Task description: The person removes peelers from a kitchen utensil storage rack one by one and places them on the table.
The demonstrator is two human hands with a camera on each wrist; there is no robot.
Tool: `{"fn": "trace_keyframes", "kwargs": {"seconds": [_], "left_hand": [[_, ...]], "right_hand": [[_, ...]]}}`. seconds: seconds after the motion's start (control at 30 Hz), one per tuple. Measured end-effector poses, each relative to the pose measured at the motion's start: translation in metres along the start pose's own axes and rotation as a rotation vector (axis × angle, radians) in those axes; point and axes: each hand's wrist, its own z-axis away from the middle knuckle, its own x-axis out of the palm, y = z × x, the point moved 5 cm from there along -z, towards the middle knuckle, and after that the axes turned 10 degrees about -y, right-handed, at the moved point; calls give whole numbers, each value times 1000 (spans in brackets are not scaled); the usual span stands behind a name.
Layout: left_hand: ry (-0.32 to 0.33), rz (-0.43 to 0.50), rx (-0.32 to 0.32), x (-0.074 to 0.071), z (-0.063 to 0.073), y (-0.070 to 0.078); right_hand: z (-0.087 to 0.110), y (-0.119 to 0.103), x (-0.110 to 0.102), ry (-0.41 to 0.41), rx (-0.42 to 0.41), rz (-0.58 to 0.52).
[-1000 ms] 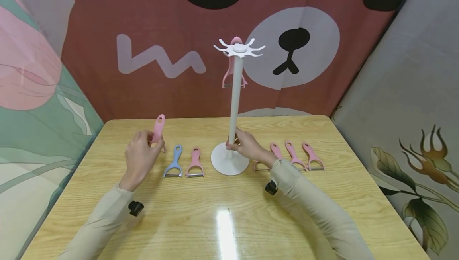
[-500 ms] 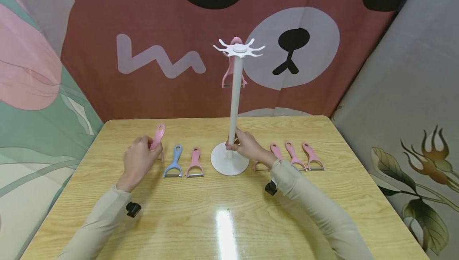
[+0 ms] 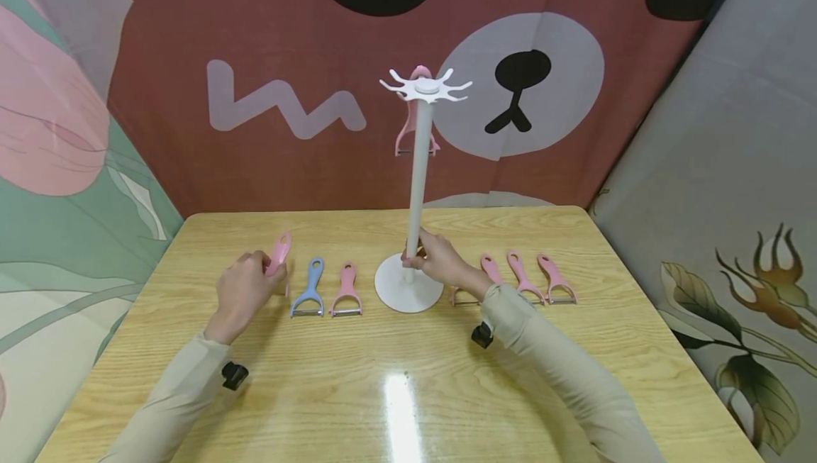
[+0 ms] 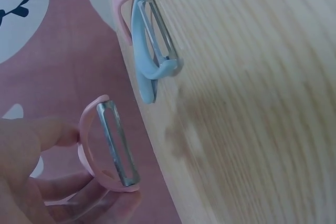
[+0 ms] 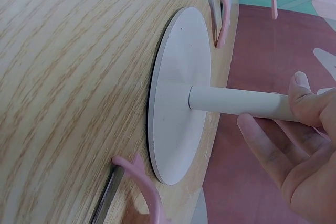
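Note:
My left hand (image 3: 242,296) pinches a pink Y-shaped peeler (image 3: 279,255) above the left of the table, its handle end tilted up. The left wrist view shows thumb and fingers about the peeler's curved head (image 4: 84,156), with the metal blade facing outward. My right hand (image 3: 443,262) grips the pole (image 5: 247,102) of a white hanging stand low down, just above its round base (image 3: 398,294). Another pink peeler (image 3: 409,133) hangs at the far side of the stand's hooked top (image 3: 426,87), partly hidden by the pole.
Between my left hand and the base lie a blue peeler (image 3: 312,279) and a pink peeler (image 3: 347,282). Several more pink peelers (image 3: 554,275) lie right of the stand, one partly behind my right wrist. A patterned cloth (image 3: 306,172) hangs behind the wooden table (image 3: 332,392).
My left hand has lowered the pink peeler and moved slightly left and nearer to me. The right hand and the stand have stayed put.

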Motion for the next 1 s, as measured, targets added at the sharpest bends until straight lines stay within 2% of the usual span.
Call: {"fn": "trace_keyframes", "kwargs": {"seconds": [0.43,0.63,1.0], "left_hand": [[-110,-34,-37,8,2,-8],[-183,-44,-72,13,2,-13],[-275,-33,-138,20,0,-21]], "right_hand": [[0,-1,0,1,-14,-4],[0,1,1,0,-12,-2],[-1,1,1,-1,1,4]]}}
